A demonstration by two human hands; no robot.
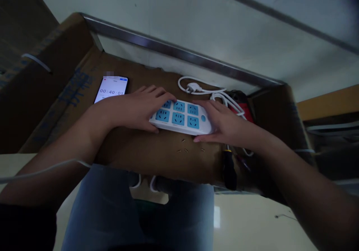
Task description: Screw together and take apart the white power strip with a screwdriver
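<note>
A white power strip [185, 114] with blue sockets lies face up on the brown cardboard surface [134, 150]. Its left end is gripped by my left hand [143, 107], thumb along the near edge and fingers over the far side. My right hand [221, 122] wraps the other end in the same way. Several small screws [186, 150] are scattered just in front of the strip. Beyond my right hand, the white cord [224, 96] lies coiled with its plug [194, 87]. A dark-handled screwdriver [229, 169] rests nearer to me, below my right wrist.
A phone [112, 88] showing a running timer lies at the left, partly behind my left forearm. Cardboard walls rise at the left [53, 64] and right [276, 120]. A metal rail [174, 53] runs along the back. Something red [244, 111] sits in the back right corner.
</note>
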